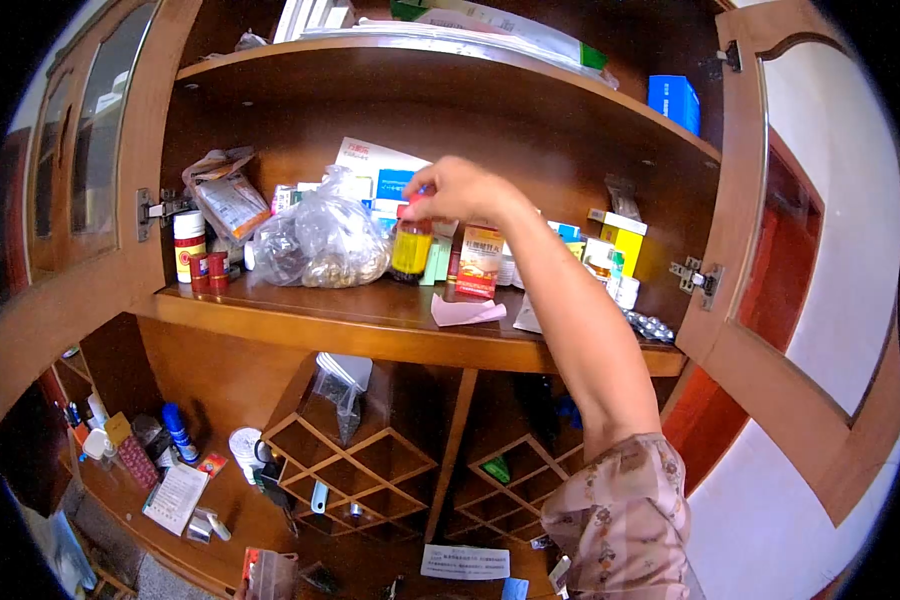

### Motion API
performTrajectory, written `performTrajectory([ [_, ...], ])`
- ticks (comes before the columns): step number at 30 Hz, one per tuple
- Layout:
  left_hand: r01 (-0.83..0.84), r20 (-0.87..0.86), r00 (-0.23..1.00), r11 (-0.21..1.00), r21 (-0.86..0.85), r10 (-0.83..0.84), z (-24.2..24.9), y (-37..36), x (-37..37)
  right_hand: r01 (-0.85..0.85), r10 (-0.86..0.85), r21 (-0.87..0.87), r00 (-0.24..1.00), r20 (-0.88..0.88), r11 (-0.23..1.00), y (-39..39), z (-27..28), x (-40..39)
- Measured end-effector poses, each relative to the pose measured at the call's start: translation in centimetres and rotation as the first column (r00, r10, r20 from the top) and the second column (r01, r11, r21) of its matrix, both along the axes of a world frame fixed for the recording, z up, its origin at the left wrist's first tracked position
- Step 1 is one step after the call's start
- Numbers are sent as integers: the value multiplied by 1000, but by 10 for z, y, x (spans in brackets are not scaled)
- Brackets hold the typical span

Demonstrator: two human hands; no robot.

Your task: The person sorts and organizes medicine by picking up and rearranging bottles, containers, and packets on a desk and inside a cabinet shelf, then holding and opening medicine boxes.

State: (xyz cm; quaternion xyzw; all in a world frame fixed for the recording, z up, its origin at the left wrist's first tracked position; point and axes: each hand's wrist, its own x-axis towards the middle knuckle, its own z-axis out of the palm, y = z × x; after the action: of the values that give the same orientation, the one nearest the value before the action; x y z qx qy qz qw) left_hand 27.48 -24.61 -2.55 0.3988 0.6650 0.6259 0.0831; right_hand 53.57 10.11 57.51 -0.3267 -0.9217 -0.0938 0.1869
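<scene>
My right hand (463,190) reaches into the open cabinet, its fingers closed on the red cap of a small dark bottle (411,250) with a yellow label. The bottle stands upright at the shelf's front. Left of it, a clear plastic bag (335,235) holds round, coin-like pieces. To the right are an orange-red medicine box (480,262) and a folded pink paper (467,311). Behind the hand, a white box (375,157) leans against the back wall. My left hand is out of view.
Open doors (755,300) flank the shelf. A white bottle (188,245) and small red jars (210,272) stand left; a yellow box (625,240) and blister packs (650,325) lie right. Below are lattice racks (350,470) and a counter with a blue can (178,430).
</scene>
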Motion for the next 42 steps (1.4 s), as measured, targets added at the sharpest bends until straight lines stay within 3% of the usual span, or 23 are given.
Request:
performTrajectory([
  [3, -22, 53, 998, 999, -40, 24, -14, -4, -11, -69, -8, -202, 933, -359, 977, -23, 21, 24],
  [6, -35, -111, 993, 999, 22, 37, 0, -5, -10, -158, -20, -282, 842, -540, 946, -48, 29, 61],
  [11, 16, -111, 994, 1000, 7, -15, 19, 9, 0, 177, -220, -164, 929, -299, 970, -50, 32, 111],
  [16, 80, -140, 987, 997, -12, -81, 49, 15, 11, 214, -244, -151, 942, -229, 965, -17, 6, 124],
  [21, 45, -61, 997, 998, -50, -48, 28, 20, 5, 308, -329, -128, 921, -209, 943, -2, -14, 115],
  [27, 41, -97, 995, 997, 71, -34, -1, 18, -2, 307, -311, -46, 941, -131, 950, -1, -23, 112],
  [30, 25, -69, 997, 999, -36, -28, -10, 16, -7, 278, -287, -81, 951, -119, 957, 4, -22, 112],
  [31, 52, 240, 969, 999, 14, -54, -29, 19, -15, 244, -260, -125, 956, -132, 962, 7, -21, 113],
  [32, 14, 527, 848, 996, 87, -58, -39, 23, -21, 245, -261, -126, 956, -131, 961, 9, -20, 114],
  [34, -4, 382, 924, 999, 40, -11, -41, 22, -20, 257, -298, -245, 943, -148, 935, 14, -19, 116],
  [35, -6, 173, 985, 1000, -12, 8, -24, 21, -13, 259, -300, -245, 942, -148, 934, 9, -19, 115],
  [38, 2, 73, 997, 1000, -16, -1, -9, 22, -5, 367, -408, -231, 898, -164, 901, -9, -23, 116],
  [39, 1, 59, 998, 1000, -14, 0, -7, 25, -5, 292, -276, 45, 936, -220, 955, -15, -26, 119],
  [40, 2, 50, 999, 1000, -13, -2, -6, 26, -5, 205, -133, 320, 963, -233, 925, -23, -31, 122],
  [42, 2, 35, 999, 1000, -16, -2, -5, 27, -3, 220, -140, 289, 951, -276, 932, -61, -38, 118],
])
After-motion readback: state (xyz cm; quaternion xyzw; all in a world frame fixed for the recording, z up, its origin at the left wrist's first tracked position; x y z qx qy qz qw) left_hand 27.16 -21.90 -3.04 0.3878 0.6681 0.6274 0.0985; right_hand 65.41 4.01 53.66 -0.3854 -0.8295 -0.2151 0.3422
